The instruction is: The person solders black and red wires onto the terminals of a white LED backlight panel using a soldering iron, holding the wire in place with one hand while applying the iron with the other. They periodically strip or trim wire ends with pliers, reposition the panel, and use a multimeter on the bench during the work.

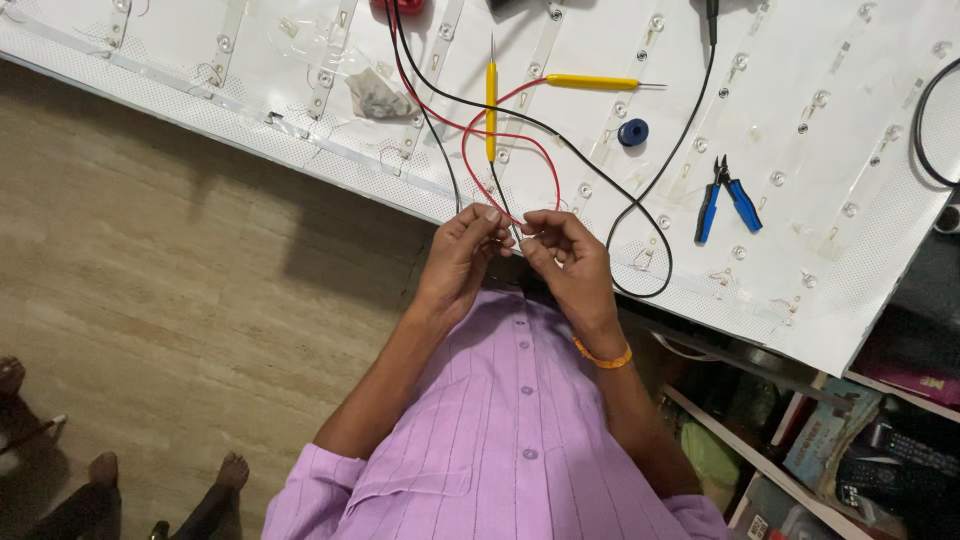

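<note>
My left hand (462, 255) and my right hand (562, 258) meet just in front of my chest, at the near edge of a large white panel (880, 270). Both pinch a thin wire end (517, 238) between fingertips. A red wire (465, 150) and a black wire (640, 195) loop from the panel down toward my hands. Two yellow-handled probes lie on the panel: one upright (491, 100), one sideways (590, 82). An orange band circles my right wrist. I wear a lilac striped shirt.
Blue-handled pliers (727, 197) and a small blue spool (632, 132) lie on the panel, with rows of small round lenses on strips. Shelves with boxes and remotes (860, 440) stand at the lower right. Other people's bare feet (100, 480) rest on the beige tiled floor.
</note>
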